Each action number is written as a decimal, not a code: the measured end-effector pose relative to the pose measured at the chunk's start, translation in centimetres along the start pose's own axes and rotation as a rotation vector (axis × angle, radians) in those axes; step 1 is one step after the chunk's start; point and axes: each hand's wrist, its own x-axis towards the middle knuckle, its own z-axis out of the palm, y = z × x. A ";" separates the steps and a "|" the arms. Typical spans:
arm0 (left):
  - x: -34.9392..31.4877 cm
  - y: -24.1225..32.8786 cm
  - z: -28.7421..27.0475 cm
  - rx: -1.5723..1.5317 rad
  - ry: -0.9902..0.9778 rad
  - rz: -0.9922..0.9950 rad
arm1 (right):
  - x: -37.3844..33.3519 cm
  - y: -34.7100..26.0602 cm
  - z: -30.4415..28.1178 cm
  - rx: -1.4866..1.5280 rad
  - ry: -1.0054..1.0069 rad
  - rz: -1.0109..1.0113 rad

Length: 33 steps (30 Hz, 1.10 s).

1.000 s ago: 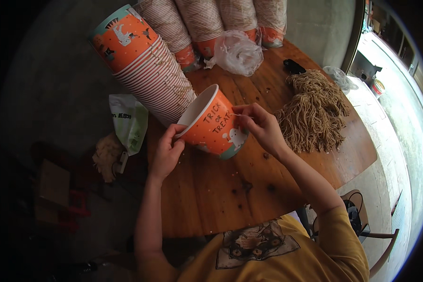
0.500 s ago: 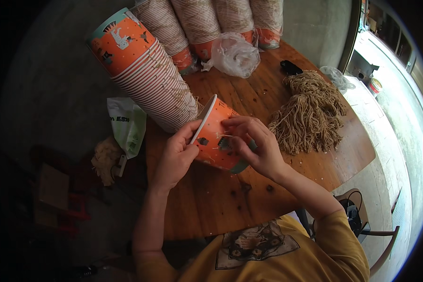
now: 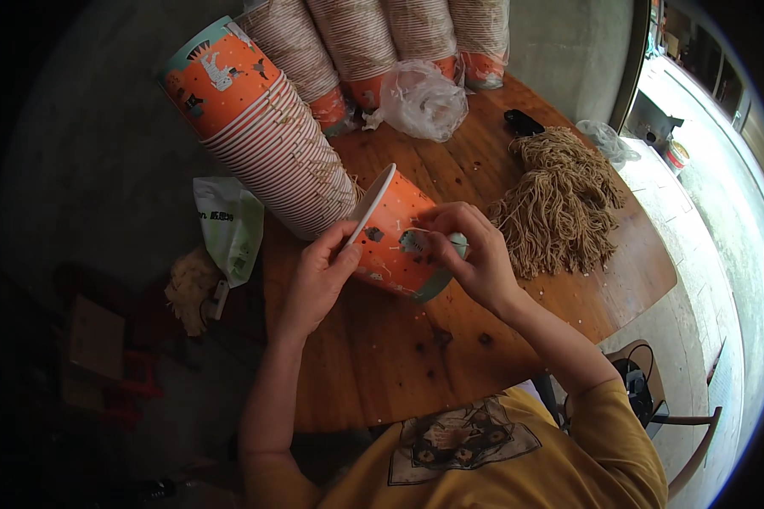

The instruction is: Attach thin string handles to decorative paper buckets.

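An orange paper bucket point(image 3: 388, 233) with a white rim and teal base is held tilted above the table, its mouth toward the upper left. My left hand point(image 3: 318, 276) is closed on the rim, thumb outside. My right hand point(image 3: 475, 259) is bent over the bucket's side near the base, thumb and fingers pinched on what looks like a thin pale string point(image 3: 416, 230); its ends are hidden. Right of the hands lies a thick bundle of tan strings point(image 3: 560, 208). Left and behind leans a tall nested stack of matching buckets point(image 3: 272, 127), with string bits along its side.
Several wrapped bucket stacks point(image 3: 356, 38) stand at the back of the wooden table point(image 3: 356, 365). Crumpled clear plastic point(image 3: 424, 100) lies before them. A black object point(image 3: 524, 123) sits by the strings. A white-green bag point(image 3: 229, 225) hangs at the left edge.
The bucket has turned slightly and risen a little between my hands. My right hand has shifted slightly right, its fingers drawn closer together.
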 end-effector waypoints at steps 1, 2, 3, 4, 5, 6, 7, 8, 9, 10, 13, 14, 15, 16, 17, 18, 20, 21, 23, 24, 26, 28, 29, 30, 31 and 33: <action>-0.1 0.0 0.4 -0.003 0.030 0.012 | -0.3 -0.2 -0.1 -0.119 -0.004 -0.013; -0.2 0.1 0.7 -0.005 0.061 0.023 | -0.6 -0.8 0.0 -0.121 0.004 -0.029; -0.2 0.1 1.0 -0.008 0.059 0.018 | -0.8 -1.3 0.3 -0.122 0.010 -0.045; -0.2 0.3 1.3 -0.003 0.037 -0.011 | -0.9 -1.5 0.6 -0.163 0.059 -0.131; -0.2 0.5 1.6 0.002 0.014 -0.040 | -1.0 -1.6 0.8 -0.164 0.060 -0.124; -0.3 0.7 2.0 -0.001 0.010 -0.045 | -1.2 -1.7 1.0 -0.201 0.080 -0.158; -0.3 0.9 2.4 0.035 0.003 -0.013 | -1.3 -1.7 1.1 -0.235 0.099 -0.193; -0.4 1.1 2.7 0.070 -0.004 0.018 | -1.4 -1.7 1.3 -0.234 0.108 -0.180; -0.4 1.4 3.0 0.066 -0.006 0.014 | -1.4 -1.8 1.3 -0.235 0.106 -0.174; -0.5 1.7 3.2 0.070 -0.001 -0.014 | -1.5 -1.9 1.3 -0.259 0.120 -0.182; -0.5 1.5 3.8 0.058 0.025 0.007 | -1.7 -2.0 1.1 -0.302 0.132 -0.206; -0.5 1.4 3.9 0.046 0.049 0.060 | -1.8 -2.1 1.0 -0.320 0.131 -0.227; -0.6 1.5 3.9 0.044 0.049 0.057 | -1.9 -2.2 1.0 -0.321 0.128 -0.224; -0.5 1.8 3.9 0.044 0.021 0.024 | -1.9 -2.2 0.9 -0.330 0.142 -0.234; -0.5 2.0 3.9 0.044 -0.006 -0.007 | -1.9 -2.2 0.8 -0.339 0.156 -0.244; -0.5 2.0 4.0 0.041 -0.008 -0.009 | -2.0 -2.3 0.7 -0.340 0.154 -0.241; -0.6 2.1 4.2 0.047 -0.013 0.001 | -2.1 -2.4 0.6 -0.392 0.161 -0.249; -0.6 2.1 4.3 0.045 -0.013 -0.001 | -2.1 -2.4 0.6 -0.392 0.160 -0.247; -0.6 2.2 4.4 0.038 -0.021 -0.001 | -2.3 -2.6 0.6 -0.307 0.143 -0.191; -0.6 1.9 4.5 0.036 -0.023 -0.002 | -2.4 -2.6 0.7 -0.308 0.143 -0.189; -0.6 1.4 4.5 0.035 0.027 0.041 | -2.4 -2.5 1.0 -0.203 0.121 -0.098; -0.7 1.4 4.5 0.023 0.022 0.050 | -2.3 -2.7 1.1 -0.197 0.119 -0.082; -0.7 1.4 4.6 0.011 0.014 0.061 | -2.3 -2.7 1.0 -0.194 0.118 -0.066; -0.7 1.7 4.6 0.010 0.013 0.064 | -2.3 -2.8 1.0 -0.197 0.119 -0.068; -0.7 1.9 4.5 0.016 -0.018 0.029 | -2.3 -2.7 1.1 -0.166 0.115 -0.041; -0.7 2.0 4.5 0.020 -0.048 -0.007 | -2.3 -2.5 1.3 -0.137 0.110 -0.014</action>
